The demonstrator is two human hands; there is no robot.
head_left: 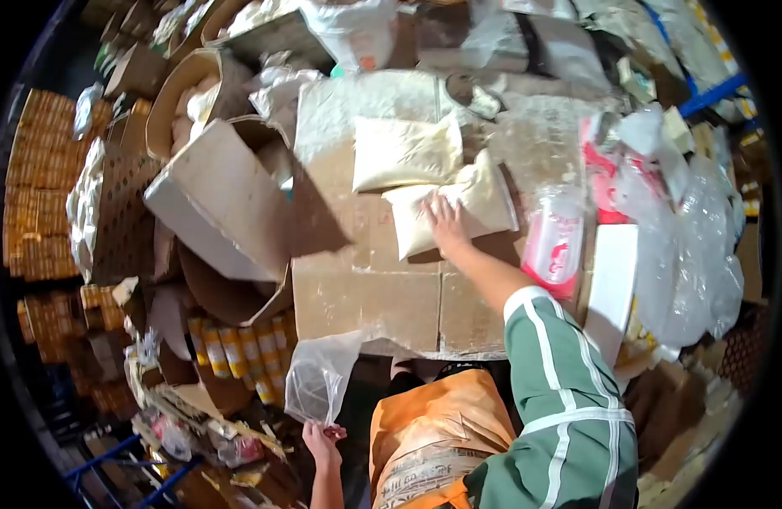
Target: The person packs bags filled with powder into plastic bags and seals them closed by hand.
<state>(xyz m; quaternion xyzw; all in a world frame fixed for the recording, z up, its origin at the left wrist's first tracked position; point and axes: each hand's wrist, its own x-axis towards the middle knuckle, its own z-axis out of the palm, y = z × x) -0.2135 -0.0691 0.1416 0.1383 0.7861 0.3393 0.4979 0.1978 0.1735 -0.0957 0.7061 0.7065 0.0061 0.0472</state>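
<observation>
My right hand [444,223] lies with its fingers spread on a clear bag of cream-coloured powder [480,204]. Behind that bag, and touching it, lies a second bag of the same powder [406,153]. Both rest flat on a cardboard-covered table [365,301]. Low on the left, off the table's front edge, my left hand [321,441] is closed on the bottom end of a clear plastic bag [321,377]. That bag stands up from the fingers and looks empty. What else the left fingers may hold is too small to make out.
A pink-and-white printed packet [556,237] and a white box [611,276] lie at the table's right side. Clear plastic bags [696,246] heap beyond them. Open cardboard cartons [230,199] crowd the left edge. Yellow-labelled containers [238,352] stand below them.
</observation>
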